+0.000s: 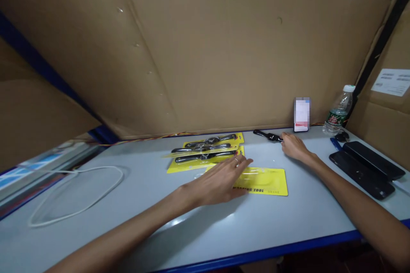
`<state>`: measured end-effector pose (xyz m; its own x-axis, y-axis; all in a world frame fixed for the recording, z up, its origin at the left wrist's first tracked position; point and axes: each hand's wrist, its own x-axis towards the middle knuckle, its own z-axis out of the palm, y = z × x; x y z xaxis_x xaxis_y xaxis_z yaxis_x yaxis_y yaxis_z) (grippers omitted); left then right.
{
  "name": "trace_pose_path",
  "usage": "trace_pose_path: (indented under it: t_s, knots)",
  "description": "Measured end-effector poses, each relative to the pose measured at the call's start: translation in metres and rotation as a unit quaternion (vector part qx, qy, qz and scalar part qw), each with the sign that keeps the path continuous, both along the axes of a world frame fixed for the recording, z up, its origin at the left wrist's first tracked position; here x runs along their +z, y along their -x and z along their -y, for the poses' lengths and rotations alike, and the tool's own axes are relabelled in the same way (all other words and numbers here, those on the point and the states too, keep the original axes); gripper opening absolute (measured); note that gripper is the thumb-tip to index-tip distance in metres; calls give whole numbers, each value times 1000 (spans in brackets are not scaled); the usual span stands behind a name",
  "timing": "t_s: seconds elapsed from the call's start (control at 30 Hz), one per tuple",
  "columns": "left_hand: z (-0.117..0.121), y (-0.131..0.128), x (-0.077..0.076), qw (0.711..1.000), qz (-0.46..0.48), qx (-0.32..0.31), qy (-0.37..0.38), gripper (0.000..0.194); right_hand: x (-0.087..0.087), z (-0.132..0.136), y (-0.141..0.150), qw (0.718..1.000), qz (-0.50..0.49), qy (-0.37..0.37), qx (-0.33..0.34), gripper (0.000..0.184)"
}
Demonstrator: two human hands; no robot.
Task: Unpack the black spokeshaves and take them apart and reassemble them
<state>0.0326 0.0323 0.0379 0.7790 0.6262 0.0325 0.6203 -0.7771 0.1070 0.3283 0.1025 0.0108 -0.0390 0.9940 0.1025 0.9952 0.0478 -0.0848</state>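
Note:
A black two-handled spokeshave (273,136) lies near the back of the table, its right handle end in the grasp of my right hand (293,145). My left hand (224,179), fingers stretched out and a ring on one of them, is over a yellow backing card (275,182) with a clear plastic blister on it. The card's print is upside down, and my hand hides its left part. Behind my left hand, yellow packages (179,166) with black spokeshaves in them lie overlapping.
A phone (301,115) leans upright at the back. To its right are a water bottle (338,111), sunglasses (343,136) and an opened black case (361,175). A white cable (80,211) loops across the left side. Cardboard (218,51) walls the table's back.

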Motion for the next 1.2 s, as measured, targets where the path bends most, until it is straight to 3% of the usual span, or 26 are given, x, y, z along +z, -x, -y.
trace_pose_path:
  t_s: [0.2,0.33,0.47,0.57,0.6,0.67,0.73,0.83,0.97,1.1,1.2]
  knots:
    - [0,34,-19,991,56,-12,-117,76,-2,-3,-2,999,-35,1,0,28]
    - [4,50,-24,977,59,-38,-201,72,2,-7,-12,996,-84,8,7,16]
    - [10,56,-27,964,41,-22,-261,66,18,-4,-20,989,-145,-1,17,4]
    - [14,54,-30,961,68,-6,-268,73,37,9,-15,980,-197,-12,33,8]
    - [15,53,-30,959,79,-9,-272,73,43,16,-10,972,-231,-8,43,12]
    - [16,51,-29,951,95,-23,-293,66,52,30,5,924,-370,39,82,23]
    - [18,48,-28,941,109,-37,-317,52,53,45,25,892,-423,101,123,30]
    - [21,42,-28,929,125,-37,-346,39,43,64,54,887,-397,135,191,26]
    - [30,34,-26,932,115,-13,-343,51,28,78,74,894,-330,153,263,20]
    - [44,33,-19,943,106,-17,-313,56,27,82,73,911,-286,121,273,13]
    - [52,35,-15,933,95,-54,-343,40,32,81,71,927,-261,73,260,12]
